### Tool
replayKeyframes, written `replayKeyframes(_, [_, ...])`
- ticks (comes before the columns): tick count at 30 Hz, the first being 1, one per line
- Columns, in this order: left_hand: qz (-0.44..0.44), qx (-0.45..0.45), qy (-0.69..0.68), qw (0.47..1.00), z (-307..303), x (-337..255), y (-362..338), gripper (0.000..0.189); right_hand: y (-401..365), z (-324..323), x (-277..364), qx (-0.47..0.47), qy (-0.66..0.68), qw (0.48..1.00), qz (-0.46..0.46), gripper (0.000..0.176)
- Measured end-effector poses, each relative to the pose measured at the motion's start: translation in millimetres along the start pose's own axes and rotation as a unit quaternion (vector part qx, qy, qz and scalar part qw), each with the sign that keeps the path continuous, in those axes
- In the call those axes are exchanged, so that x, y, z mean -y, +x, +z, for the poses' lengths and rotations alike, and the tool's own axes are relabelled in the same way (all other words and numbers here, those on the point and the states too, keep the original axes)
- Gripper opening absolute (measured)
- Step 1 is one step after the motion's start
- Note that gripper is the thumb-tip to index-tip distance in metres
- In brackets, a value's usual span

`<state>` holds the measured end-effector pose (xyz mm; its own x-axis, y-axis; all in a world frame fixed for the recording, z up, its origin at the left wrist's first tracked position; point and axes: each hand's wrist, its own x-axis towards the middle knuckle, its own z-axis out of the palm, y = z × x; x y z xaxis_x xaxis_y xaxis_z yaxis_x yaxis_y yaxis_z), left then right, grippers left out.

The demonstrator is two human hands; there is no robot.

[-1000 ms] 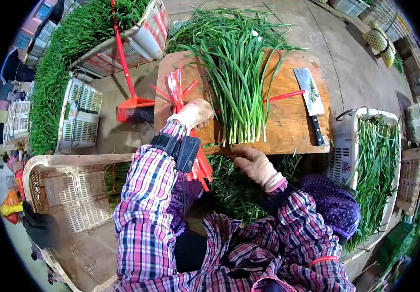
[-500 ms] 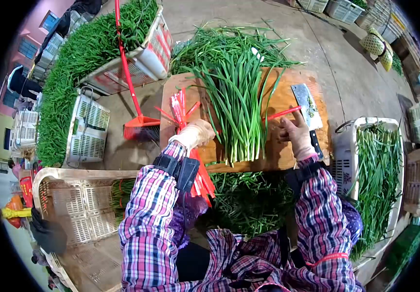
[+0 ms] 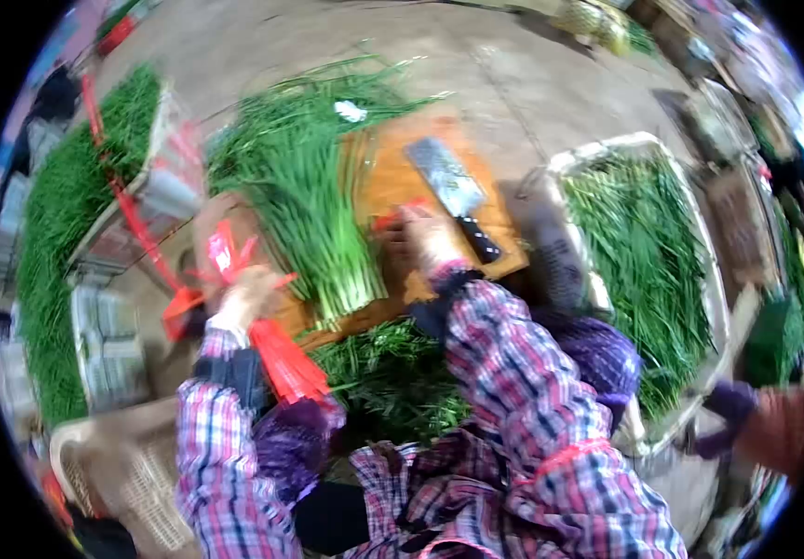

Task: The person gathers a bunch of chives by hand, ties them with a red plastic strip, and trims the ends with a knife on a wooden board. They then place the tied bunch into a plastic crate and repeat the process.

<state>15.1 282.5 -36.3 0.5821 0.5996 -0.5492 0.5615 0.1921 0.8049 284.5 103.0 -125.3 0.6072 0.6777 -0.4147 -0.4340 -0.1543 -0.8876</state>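
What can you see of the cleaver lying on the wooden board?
The cleaver has a broad, rectangular blade of grey metal, its surface looking speckled, and a short dark handle. It lies flat and diagonal on the wooden board, blade toward the far side, handle toward the person. The right hand rests just left of the handle; the blur hides whether they touch. The pile of greens lies apart from it, to the left.
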Motion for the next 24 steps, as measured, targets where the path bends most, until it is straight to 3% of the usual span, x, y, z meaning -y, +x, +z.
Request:
replayKeyframes(1, [-0.009, 0.005, 0.078, 0.997, -10.9, -5.8, 2.5, 0.025, -53.5, 19.8, 48.2, -0.006, 0.118, 0.993, -0.010, 0.020])
replayKeyframes(2, [0.043, -0.087, 0.107, 0.990, -6.1, -13.2, -6.7, 0.034, -58.9, 25.3, 49.1, 0.010, 0.192, 0.981, -0.034, 0.027])
replayKeyframes(4, [0.116, -0.150, 0.260, 0.947, -37.7, -3.2, 20.3, 0.032, -57.7, 29.1, 47.4, -0.043, 0.090, 0.995, -0.019, 0.050])
replayKeyframes(5, [0.164, -0.204, 0.278, 0.924, -43.4, -6.9, 21.7, 0.029, -80.1, 26.7, 66.9, -0.013, 0.122, 0.992, -0.027, 0.057])
replayKeyframes(7, [0.200, -0.225, 0.198, 0.933, -34.0, -27.8, 6.6, 0.028, -101.6, 21.9, 80.4, 0.031, 0.124, 0.990, -0.064, 0.055])
replayKeyframes(9, [0.247, -0.233, 0.170, 0.925, -40.0, -25.9, 17.1, 0.023, -147.4, 11.5, 111.0, 0.064, 0.031, 0.993, -0.090, 0.043])
replayKeyframes(11, [0.211, -0.199, 0.130, 0.948, -19.8, -43.0, 2.9, 0.025, -206.6, -12.8, 136.8, 0.152, -0.014, 0.977, -0.148, 0.037])
replayKeyframes(12, [0.201, -0.200, 0.107, 0.953, -13.8, -40.4, 9.9, 0.025, -233.4, -26.7, 143.5, 0.163, -0.044, 0.972, -0.165, 0.035])
replayKeyframes(13, [0.190, -0.133, 0.028, 0.972, 7.6, -55.3, -11.2, 0.027, -258.9, -42.4, 149.6, 0.173, -0.074, 0.965, -0.181, 0.033])
replayKeyframes(15, [0.176, -0.093, -0.018, 0.980, 45.5, -69.4, -28.6, 0.026, -314.3, -81.5, 161.8, 0.177, -0.130, 0.958, -0.187, 0.032])
replayKeyframes(17, [0.152, -0.053, -0.008, 0.987, 92.3, -92.0, -65.4, 0.028, -354.3, -122.8, 148.4, 0.144, -0.155, 0.942, -0.261, 0.030])
replayKeyframes(18, [0.158, -0.025, -0.011, 0.987, 111.5, -96.9, -76.2, 0.030, -379.9, -144.3, 150.5, 0.130, -0.133, 0.959, -0.214, 0.030])
replayKeyframes(20, [0.165, 0.034, -0.004, 0.986, 145.1, -108.3, -93.5, 0.037, -411.3, -189.7, 129.8, 0.005, -0.225, 0.945, -0.239, 0.032])
replayKeyframes(21, [0.180, 0.064, -0.013, 0.982, 163.7, -113.8, -101.2, 0.038, -424.5, -215.7, 107.1, -0.008, -0.168, 0.960, -0.222, 0.032])
replayKeyframes(23, [0.187, 0.121, -0.038, 0.974, 199.0, -133.8, -120.9, 0.033, -459.6, -242.1, 105.1, -0.143, -0.020, 0.987, -0.069, 0.032])
replayKeyframes(24, [0.182, 0.139, -0.061, 0.972, 214.7, -142.3, -130.0, 0.032, -473.5, -256.7, 97.1, -0.202, -0.017, 0.978, -0.051, 0.033])
